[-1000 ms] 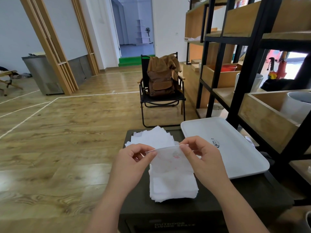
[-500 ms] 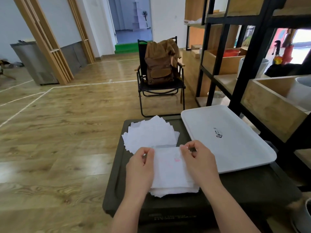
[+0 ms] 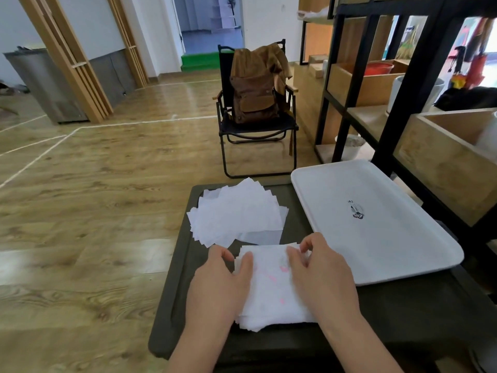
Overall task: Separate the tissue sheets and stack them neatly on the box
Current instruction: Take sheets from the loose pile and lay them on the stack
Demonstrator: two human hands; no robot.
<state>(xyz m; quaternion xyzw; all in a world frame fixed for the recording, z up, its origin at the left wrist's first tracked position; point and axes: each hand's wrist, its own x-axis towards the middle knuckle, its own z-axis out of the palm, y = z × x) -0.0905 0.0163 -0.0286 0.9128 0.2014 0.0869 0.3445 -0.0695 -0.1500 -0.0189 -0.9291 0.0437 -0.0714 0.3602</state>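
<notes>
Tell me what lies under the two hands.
Both the left hand and right hand rest on the near tissue stack, which lies on the dark box. The stack's side edges are covered.

Single head-worn wide-angle view, facing forward and down. Close over dark box (image 3: pixel 269 343) at lower centre; white tray (image 3: pixel 376 224) at right; shelving (image 3: pixel 357 76) upper right; folding chair (image 3: pixel 258 130) and floor beyond, upper centre.

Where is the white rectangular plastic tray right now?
In the head view, the white rectangular plastic tray lies on the right of the dark box, beside the right hand.
</notes>
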